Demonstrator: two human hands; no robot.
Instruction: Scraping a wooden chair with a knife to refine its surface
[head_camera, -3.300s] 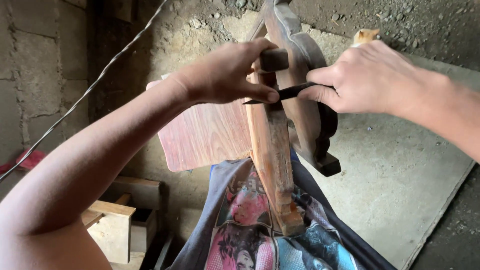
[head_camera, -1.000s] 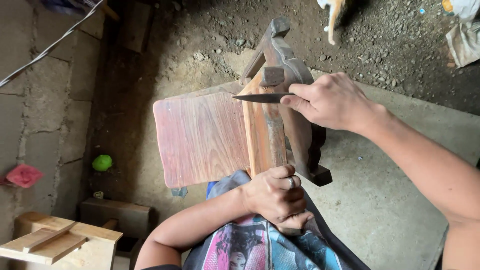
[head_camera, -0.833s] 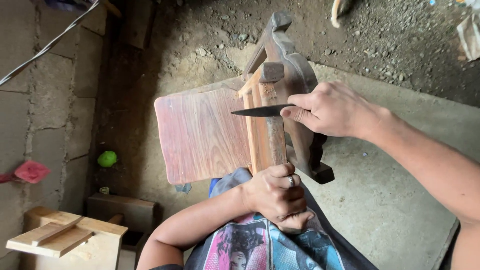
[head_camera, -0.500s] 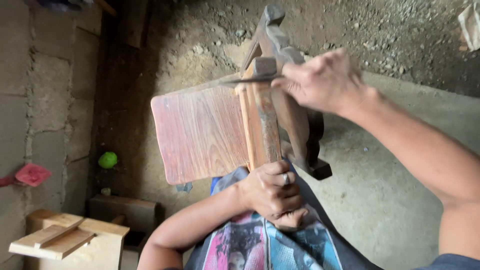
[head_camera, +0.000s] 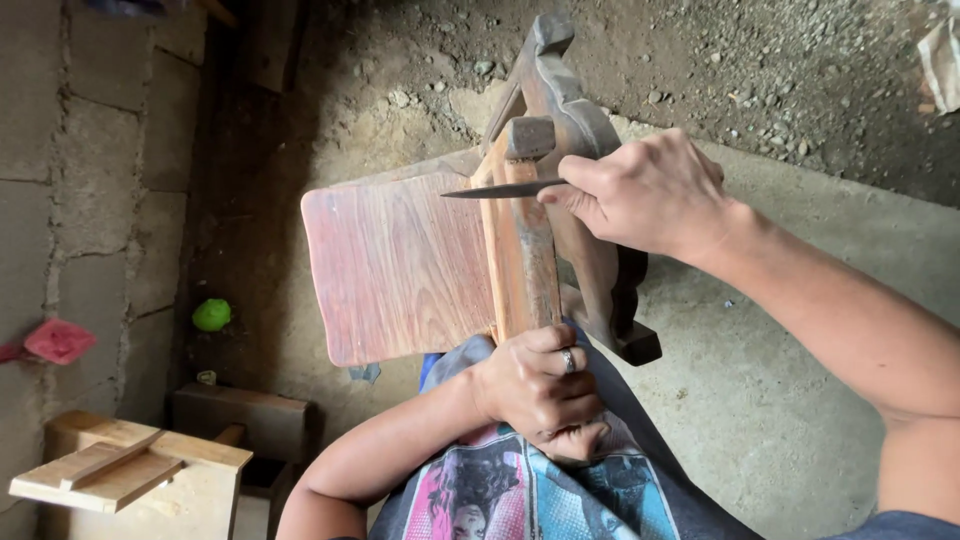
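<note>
Both hands work on one wooden chair part (head_camera: 520, 250). Nearest, the left hand (head_camera: 540, 390) is wrapped tight around the lower end of its upright rail, holding it against the printed shirt (head_camera: 520, 495). Higher on the rail, the right hand (head_camera: 645, 190) grips a dark blade (head_camera: 495, 189), whose tip lies across the rail's edge and points toward the reddish flat panel (head_camera: 395, 265). I judge the blade could slip along the grain and cut the panel, because only one hand steadies the wood. Beyond the rail, a carved dark piece (head_camera: 560, 85) rises over the dirt floor (head_camera: 700, 60).
</note>
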